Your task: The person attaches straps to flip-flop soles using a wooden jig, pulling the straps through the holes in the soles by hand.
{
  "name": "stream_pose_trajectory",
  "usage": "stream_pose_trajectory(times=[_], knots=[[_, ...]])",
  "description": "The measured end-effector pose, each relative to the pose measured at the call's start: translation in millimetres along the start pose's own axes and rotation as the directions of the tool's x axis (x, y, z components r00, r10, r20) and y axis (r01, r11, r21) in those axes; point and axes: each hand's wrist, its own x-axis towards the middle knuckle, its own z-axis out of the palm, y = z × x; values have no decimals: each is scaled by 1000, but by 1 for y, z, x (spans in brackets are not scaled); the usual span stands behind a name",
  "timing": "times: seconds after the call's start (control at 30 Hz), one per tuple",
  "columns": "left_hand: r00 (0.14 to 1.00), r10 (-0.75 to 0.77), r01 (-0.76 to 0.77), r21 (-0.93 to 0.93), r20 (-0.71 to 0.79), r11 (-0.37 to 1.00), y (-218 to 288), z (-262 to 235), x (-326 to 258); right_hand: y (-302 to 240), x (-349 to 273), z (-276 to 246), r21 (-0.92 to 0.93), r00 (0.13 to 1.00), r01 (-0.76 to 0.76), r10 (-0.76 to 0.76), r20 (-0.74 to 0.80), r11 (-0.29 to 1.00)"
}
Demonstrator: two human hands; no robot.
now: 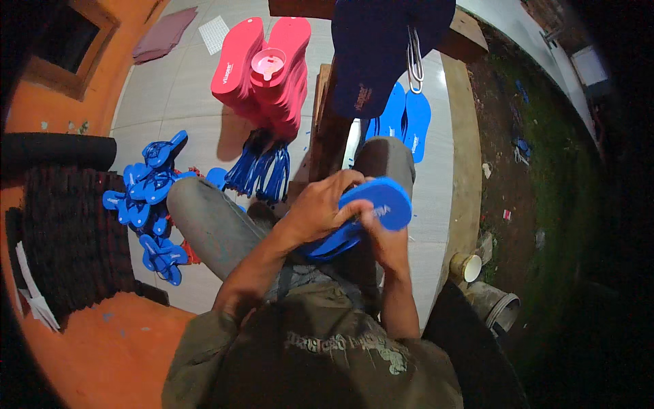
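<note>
A blue flip-flop lies above my lap, tilted, its toe end pointing up and right. My left hand is closed round its left side, with the thumb laid across the top. From the right, my right hand grips the same flip-flop, thumb pressed on the upper face; its other fingers are mostly hidden underneath. Part of the blue footwear shows below my left hand, and I cannot tell whether it is a second piece. Beyond my knees hangs a bundle of dark blue straps beside stacked pink soles.
A round pink tub sits on the pink stack. Finished-looking blue flip-flops are heaped at left, near a black layered stack. Blue soles lie ahead, below a large dark sole with a wire loop. Buckets stand right.
</note>
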Motion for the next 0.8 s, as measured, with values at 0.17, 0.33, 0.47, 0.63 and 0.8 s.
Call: stream_pose_trajectory(times=[0.17, 0.33, 0.47, 0.63, 0.8], knots=[[979, -137, 164, 180, -152, 970, -15, -63, -30, 12, 25, 1, 461, 979, 69, 28, -200, 885], [805, -529, 193, -724, -269, 662, -44, -42, -66, 26, 56, 29, 752, 995, -55, 99, -14, 657], [662, -536, 303, -466, -525, 831, -12, -89, -56, 79, 71, 49, 228, 1000, -7, 10, -15, 974], [743, -440, 557, 102, -505, 824, -27, -142, -59, 198, 57, 44, -909, 943, -325, 12, -333, 259], [719, -522, 670, 255, -459, 697, -98, -123, -57, 284, 73, 15, -975, 976, -143, 190, -109, 172]])
